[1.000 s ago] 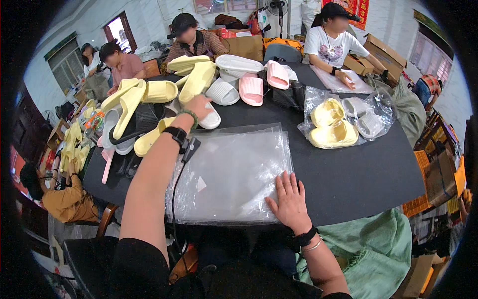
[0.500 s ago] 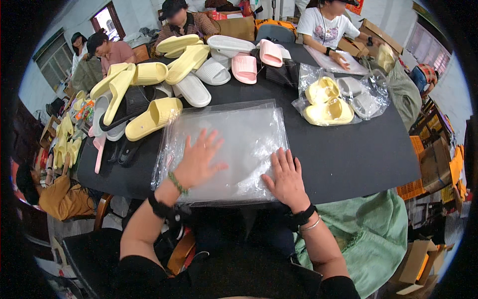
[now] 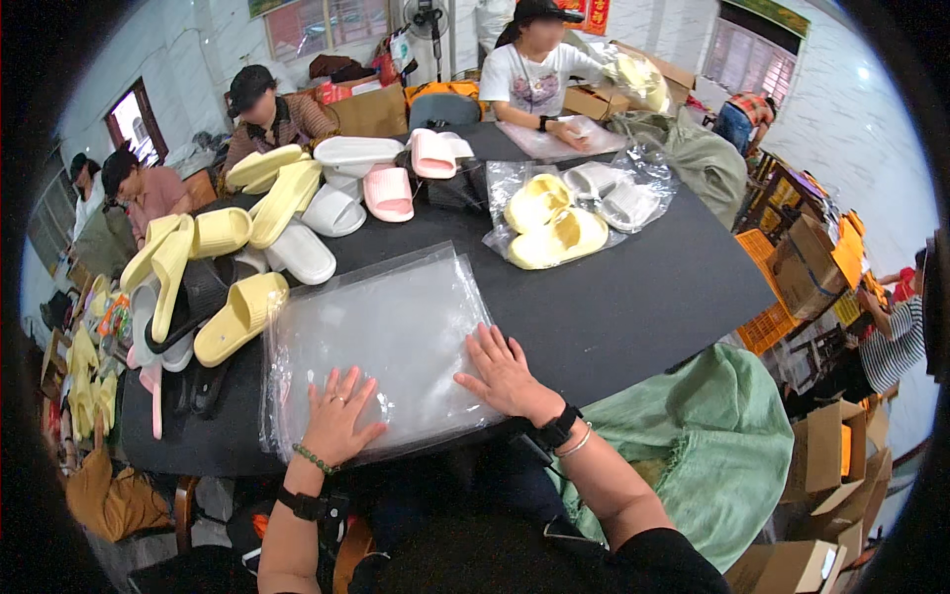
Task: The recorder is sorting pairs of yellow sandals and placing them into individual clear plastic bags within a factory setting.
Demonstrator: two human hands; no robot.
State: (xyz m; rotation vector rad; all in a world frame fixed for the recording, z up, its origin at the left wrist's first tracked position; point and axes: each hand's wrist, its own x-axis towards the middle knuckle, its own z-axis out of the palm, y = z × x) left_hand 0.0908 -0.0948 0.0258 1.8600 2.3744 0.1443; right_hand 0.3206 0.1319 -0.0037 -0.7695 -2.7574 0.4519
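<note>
A stack of clear plastic bags lies flat at the near edge of the black table. My left hand rests on its near left part, fingers spread, nothing held. At the stack's right edge my right hand lies flat with its fingers apart. Left of the bags is a yellow slipper, part of a heap with grey slippers, pink slippers and more yellow ones. Two bagged yellow slippers sit farther right, beside bagged grey slippers.
The black table fills the middle. Across it a person in a white shirt handles bags, and another person sits behind the heap. A green sack lies at the near right, with cardboard boxes and an orange crate beyond.
The view has swung right. My left hand has drawn back toward the near edge of the bags, while my right hand stays at their right edge. The person across has lifted bagged slippers.
</note>
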